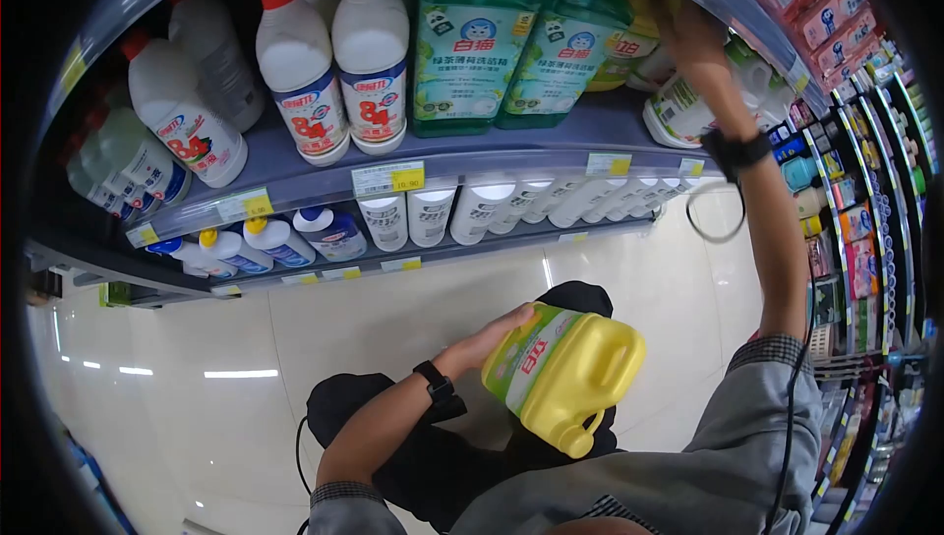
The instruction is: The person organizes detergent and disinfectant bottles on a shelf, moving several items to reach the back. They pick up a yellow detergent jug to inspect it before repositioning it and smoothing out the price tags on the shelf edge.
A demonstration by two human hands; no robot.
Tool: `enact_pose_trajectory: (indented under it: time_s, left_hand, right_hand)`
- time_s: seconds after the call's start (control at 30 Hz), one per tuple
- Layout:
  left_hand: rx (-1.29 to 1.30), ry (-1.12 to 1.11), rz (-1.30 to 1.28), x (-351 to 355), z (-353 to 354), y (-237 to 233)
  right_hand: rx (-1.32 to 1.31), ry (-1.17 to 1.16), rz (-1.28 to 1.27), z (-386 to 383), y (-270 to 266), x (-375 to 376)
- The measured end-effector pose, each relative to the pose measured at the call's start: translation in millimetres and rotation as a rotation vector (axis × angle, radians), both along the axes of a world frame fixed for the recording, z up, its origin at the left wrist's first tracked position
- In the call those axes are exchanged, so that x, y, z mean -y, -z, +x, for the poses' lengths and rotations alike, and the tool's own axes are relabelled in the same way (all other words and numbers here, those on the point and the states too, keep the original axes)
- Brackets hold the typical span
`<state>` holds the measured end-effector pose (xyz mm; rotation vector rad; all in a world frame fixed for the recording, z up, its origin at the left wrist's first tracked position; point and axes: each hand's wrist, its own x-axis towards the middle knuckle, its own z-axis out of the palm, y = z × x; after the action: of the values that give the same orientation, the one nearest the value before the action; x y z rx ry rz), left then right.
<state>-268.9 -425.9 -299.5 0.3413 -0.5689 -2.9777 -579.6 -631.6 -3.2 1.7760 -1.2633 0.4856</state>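
Observation:
My left hand [499, 330] grips a yellow detergent jug [580, 378] by its base end, over my bent knees. The jug lies tilted, its capped spout toward me, its handle to the right and a green and white label to the left. My right hand [696, 41] reaches into the upper right of the shelf, its fingers blurred and partly hidden beside a yellow bottle [621, 51]. Below that hand, a white jug with a green label [678, 110] leans on its side. Large green bottles [472, 58] stand left of the yellow bottle.
White bottles with red caps [372, 53] stand along the shelf [511, 156], whose front edge carries price tags. Smaller white bottles [482, 212] line the lower shelf. Packed racks [855, 210] rise on the right. A cable [795, 378] runs along my right arm.

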Motion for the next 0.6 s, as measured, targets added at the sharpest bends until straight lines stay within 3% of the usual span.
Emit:
enact_pose_trajectory:
  time_s: [0.07, 0.1, 0.2, 0.27, 0.3, 0.37, 0.4, 0.5, 0.53, 0.6]
  left_hand:
    - [-0.015, -0.009, 0.122, 1.6, 1.5, -11.0]
    - [-0.027, -0.011, 0.242, 3.3, 1.9, -16.6]
    - [-0.041, -0.006, 0.25, 14.6, 7.1, -21.2]
    - [-0.052, 0.042, 0.264, 21.5, 10.6, -18.2]
    - [-0.063, 0.089, 0.269, 23.5, 10.6, -17.6]
    - [0.022, 0.121, 0.173, 21.3, 12.6, -31.0]
    - [0.104, 0.144, 0.077, 19.9, 12.3, -35.6]
    - [0.023, 0.243, 0.041, 6.5, 7.6, -21.2]
    - [0.048, 0.397, 0.077, 1.2, 4.0, -5.1]
    - [-0.008, 0.48, -0.118, -5.9, 2.7, -21.3]
  right_hand:
    - [0.247, -0.077, 0.091, 29.3, 8.9, -37.3]
    - [0.146, -0.382, 0.39, 52.9, 36.5, -93.6]
    - [0.755, -0.543, 1.268, 95.9, 81.0, -175.0]
    - [1.405, -0.644, 1.613, 108.8, 104.5, -200.3]
    - [1.412, -0.639, 1.606, 113.4, 115.0, -209.1]
    - [1.57, -0.851, 1.447, 122.4, 133.0, -222.6]
    - [1.389, -0.859, 1.347, 124.1, 135.4, -226.1]
    - [0.859, -0.998, 1.216, 148.2, 93.3, -242.1]
    - [0.708, -1.059, 1.176, 160.8, 82.2, -250.2]
    - [0.631, -1.185, 1.236, 184.6, 74.7, -270.7]
